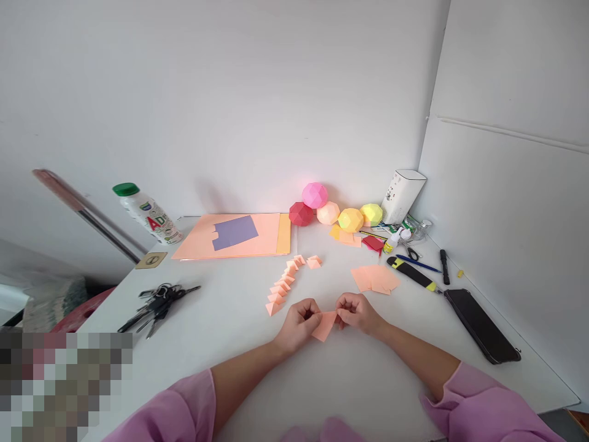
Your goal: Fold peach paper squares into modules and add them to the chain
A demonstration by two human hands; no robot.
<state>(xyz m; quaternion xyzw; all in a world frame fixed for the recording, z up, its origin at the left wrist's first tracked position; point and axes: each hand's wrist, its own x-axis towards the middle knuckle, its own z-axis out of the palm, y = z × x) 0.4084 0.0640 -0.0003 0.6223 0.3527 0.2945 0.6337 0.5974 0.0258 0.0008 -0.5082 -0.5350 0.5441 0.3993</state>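
Observation:
Between my two hands is a small peach paper piece (324, 326), pinched at its upper corners just above the white table. My left hand (301, 322) grips its left corner between thumb and fingers. On the other side, my right hand (358, 313) pinches the right corner. Just beyond my left hand runs a curved row of folded peach paper units (280, 286), with one more folded unit (314, 263) lying beside its far end. Flat peach paper squares (375, 279) lie fanned out past my right hand.
Faceted paper balls (351, 220) stand by the wall. Peach sheets (193, 236) carry a purple piece (237, 233) at back left. Keys (163, 301) and a bottle (147, 215) sit left. A cutter (411, 273), glue bottle (392, 240), white box (403, 196) and phone (482, 325) are right.

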